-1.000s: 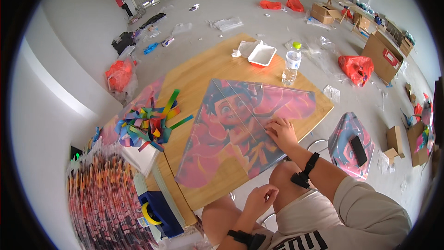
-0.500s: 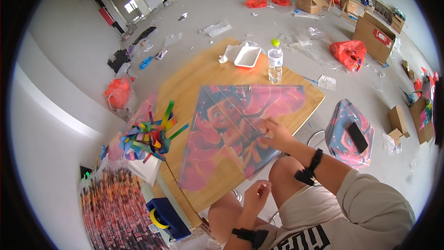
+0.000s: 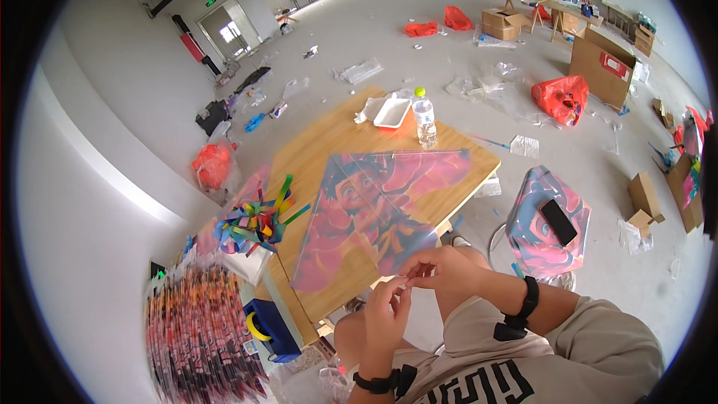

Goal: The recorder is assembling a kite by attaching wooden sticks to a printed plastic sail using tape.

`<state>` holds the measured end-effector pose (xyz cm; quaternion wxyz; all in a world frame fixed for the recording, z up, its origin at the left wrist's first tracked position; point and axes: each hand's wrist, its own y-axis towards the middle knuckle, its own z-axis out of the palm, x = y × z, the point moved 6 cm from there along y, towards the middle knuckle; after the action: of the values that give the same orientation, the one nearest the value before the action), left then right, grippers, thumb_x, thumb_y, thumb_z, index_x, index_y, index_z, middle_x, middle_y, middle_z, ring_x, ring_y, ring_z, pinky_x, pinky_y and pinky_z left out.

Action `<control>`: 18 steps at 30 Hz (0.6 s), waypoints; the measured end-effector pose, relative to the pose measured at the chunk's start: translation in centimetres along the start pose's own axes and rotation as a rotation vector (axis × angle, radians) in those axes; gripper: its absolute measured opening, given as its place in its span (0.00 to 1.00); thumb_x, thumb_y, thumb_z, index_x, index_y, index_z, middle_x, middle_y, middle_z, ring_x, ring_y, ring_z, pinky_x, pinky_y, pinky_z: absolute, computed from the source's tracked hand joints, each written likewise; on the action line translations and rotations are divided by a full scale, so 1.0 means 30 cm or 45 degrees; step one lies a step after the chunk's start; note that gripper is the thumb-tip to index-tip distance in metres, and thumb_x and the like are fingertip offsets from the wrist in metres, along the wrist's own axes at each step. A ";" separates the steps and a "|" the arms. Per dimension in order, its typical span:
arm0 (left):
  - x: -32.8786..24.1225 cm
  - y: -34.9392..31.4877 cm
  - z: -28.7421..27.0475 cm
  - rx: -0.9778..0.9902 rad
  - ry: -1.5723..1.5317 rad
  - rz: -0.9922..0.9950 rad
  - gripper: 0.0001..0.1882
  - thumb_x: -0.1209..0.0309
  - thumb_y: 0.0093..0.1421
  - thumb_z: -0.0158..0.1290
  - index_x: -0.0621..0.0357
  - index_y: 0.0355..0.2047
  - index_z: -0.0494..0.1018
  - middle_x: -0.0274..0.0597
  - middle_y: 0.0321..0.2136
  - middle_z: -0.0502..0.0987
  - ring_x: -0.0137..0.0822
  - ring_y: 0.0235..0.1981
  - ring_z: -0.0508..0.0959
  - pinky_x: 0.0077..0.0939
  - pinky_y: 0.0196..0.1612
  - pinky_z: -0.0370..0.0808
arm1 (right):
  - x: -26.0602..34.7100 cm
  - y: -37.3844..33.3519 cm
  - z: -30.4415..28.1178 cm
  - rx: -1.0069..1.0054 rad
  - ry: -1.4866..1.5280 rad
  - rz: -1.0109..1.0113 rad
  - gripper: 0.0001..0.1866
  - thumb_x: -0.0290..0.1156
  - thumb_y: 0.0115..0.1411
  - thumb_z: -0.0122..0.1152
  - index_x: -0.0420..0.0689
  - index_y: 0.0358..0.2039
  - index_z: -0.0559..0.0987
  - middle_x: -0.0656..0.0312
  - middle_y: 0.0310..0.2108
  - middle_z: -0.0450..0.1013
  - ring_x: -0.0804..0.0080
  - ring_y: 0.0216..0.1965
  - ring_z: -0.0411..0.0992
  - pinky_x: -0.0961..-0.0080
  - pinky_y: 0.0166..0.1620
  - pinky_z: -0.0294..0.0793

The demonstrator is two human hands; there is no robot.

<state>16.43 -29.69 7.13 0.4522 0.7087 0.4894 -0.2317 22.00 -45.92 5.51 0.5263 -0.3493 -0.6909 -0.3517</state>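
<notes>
A kite with a pink and blue cartoon print lies flat on the wooden table, thin rods running across it. Over my lap, just off the table's near edge, my left hand and my right hand meet at the fingertips. Both are closed in a pinch, below the kite's near corner. Whatever sits between the fingers is too small to make out. Left of the kite is a heap of rainbow ribbons.
At the table's far end stand a water bottle and a white tray. A blue tape dispenser is at the left edge, beside stacked printed sheets. To the right, a phone rests on another printed kite sheet. Cardboard boxes stand beyond.
My right hand has left the kite's surface and come down toward me. My left hand has risen to meet it, fingertips together. The view has shifted slightly.
</notes>
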 end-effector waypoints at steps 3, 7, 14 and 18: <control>-0.071 -0.035 -0.021 -0.053 0.183 0.155 0.16 0.78 0.62 0.62 0.58 0.50 0.79 0.38 0.30 0.81 0.33 0.23 0.76 0.25 0.26 0.69 | 0.101 -0.062 -0.014 -0.085 -0.007 -0.038 0.13 0.30 0.61 0.75 0.48 0.47 0.86 0.67 0.38 0.84 0.78 0.35 0.80 0.80 0.40 0.79; -0.158 -0.059 -0.045 -0.136 0.118 -0.081 0.17 0.76 0.61 0.64 0.59 0.51 0.78 0.36 0.29 0.81 0.28 0.21 0.73 0.23 0.27 0.69 | 0.229 -0.155 -0.029 -0.239 -0.266 -0.138 0.10 0.29 0.62 0.73 0.48 0.44 0.87 0.64 0.36 0.85 0.74 0.35 0.80 0.77 0.39 0.78; -0.108 -0.063 -0.044 -0.175 -0.211 -0.275 0.10 0.73 0.62 0.66 0.60 0.42 0.79 0.35 0.30 0.81 0.23 0.22 0.72 0.19 0.28 0.70 | 0.286 -0.193 -0.022 -0.392 -0.295 -0.290 0.08 0.25 0.59 0.73 0.47 0.40 0.88 0.63 0.36 0.84 0.70 0.36 0.81 0.73 0.39 0.79; -0.093 -0.019 -0.046 -0.245 -0.347 -0.181 0.07 0.74 0.62 0.66 0.60 0.37 0.79 0.34 0.31 0.81 0.21 0.24 0.73 0.18 0.28 0.69 | 0.322 -0.170 -0.035 -0.526 -0.485 -0.654 0.09 0.21 0.57 0.74 0.47 0.39 0.88 0.63 0.37 0.83 0.70 0.37 0.80 0.74 0.38 0.79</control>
<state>14.62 -29.79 9.71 0.5625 0.5878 0.4924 -0.3093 16.21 -48.32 14.51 0.2017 -0.3225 -0.7559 -0.5328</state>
